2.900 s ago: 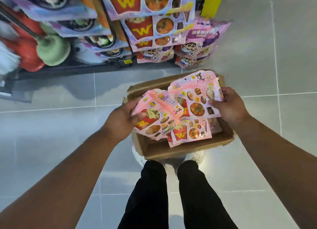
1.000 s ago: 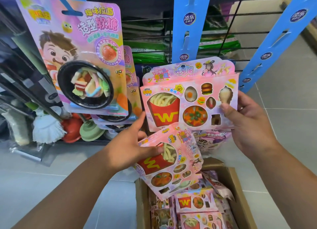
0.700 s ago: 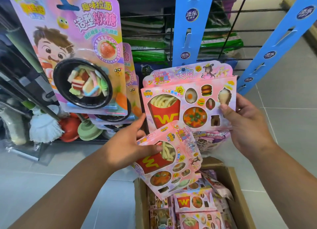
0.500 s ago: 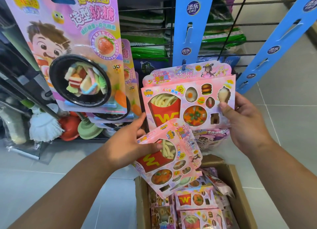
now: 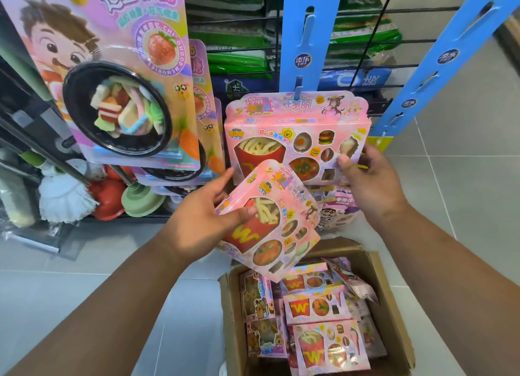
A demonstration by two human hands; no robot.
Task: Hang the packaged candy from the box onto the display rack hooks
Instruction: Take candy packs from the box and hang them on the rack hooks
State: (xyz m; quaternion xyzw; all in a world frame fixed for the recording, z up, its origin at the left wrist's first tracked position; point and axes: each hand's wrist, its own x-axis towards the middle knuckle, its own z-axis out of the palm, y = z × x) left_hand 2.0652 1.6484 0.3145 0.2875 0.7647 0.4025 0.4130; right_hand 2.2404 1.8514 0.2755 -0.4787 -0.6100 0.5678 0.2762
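Two arms in shot now. The left forearm (image 5: 112, 305) comes in bare from the bottom edge, unsleeved all the way up to the wrist. The right forearm (image 5: 455, 268) is just as bare. The left hand (image 5: 205, 215) is ungloved, its thumbnail trimmed short. The right hand (image 5: 371, 184) matches it, with faint creases across the wrist.

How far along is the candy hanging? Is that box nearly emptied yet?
Looks done: one pink pack has its hole over the blue hook, though the right hand pinches its edge. In hand: the left hand grips a second pack, not yet hung. Left: the cardboard box holds several more packs, so much of the job seems to remain.
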